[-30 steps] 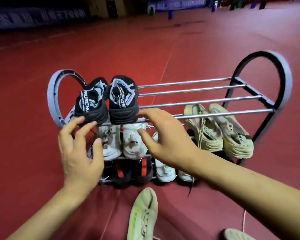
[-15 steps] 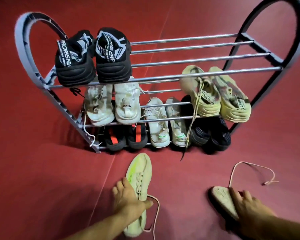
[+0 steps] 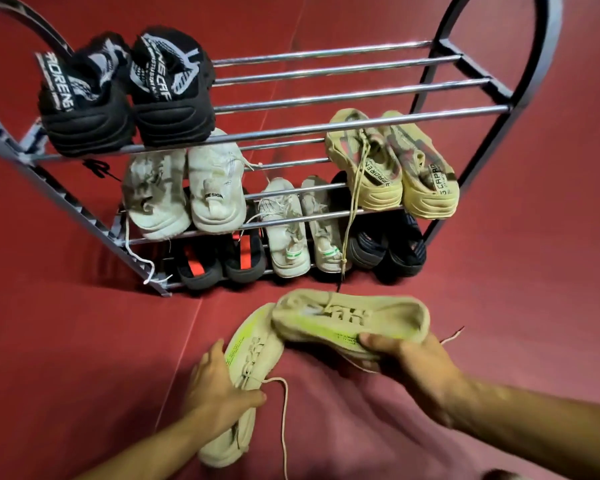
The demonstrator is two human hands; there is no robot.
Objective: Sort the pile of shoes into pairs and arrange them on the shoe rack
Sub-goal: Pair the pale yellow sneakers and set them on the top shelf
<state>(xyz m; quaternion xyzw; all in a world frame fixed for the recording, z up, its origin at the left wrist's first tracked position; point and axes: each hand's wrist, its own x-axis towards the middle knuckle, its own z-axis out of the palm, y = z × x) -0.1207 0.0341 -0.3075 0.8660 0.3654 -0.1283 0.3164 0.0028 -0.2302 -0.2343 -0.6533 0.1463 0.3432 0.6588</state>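
Head view: shoe rack (image 3: 361,116) stood on the red floor (image 3: 516,271), filling the upper frame from 10 to 2 o'clock.
Top shelf: black pair (image 3: 125,98) sat at its 9 o'clock end, heels toward the camera; the remaining bars were bare.
Middle shelf: white pair (image 3: 187,195) at 9 o'clock, tan pair (image 3: 395,168) at 3 o'clock with one lace hanging down.
Bottom shelf: black-and-red pair (image 3: 222,261), pale pair with green tabs (image 3: 302,233) and dark pair (image 3: 388,251), side by side.
Left hand (image 3: 219,386): clenched around the left beige shoe (image 3: 246,358) with a neon-yellow stripe, at 6 o'clock before the rack.
Right hand (image 3: 409,362): grasped the right beige shoe (image 3: 354,320) from below, lifted and lying crosswise, its toe touching the other shoe.
Laces: one trailed toward 6 o'clock, another toward 3 o'clock.
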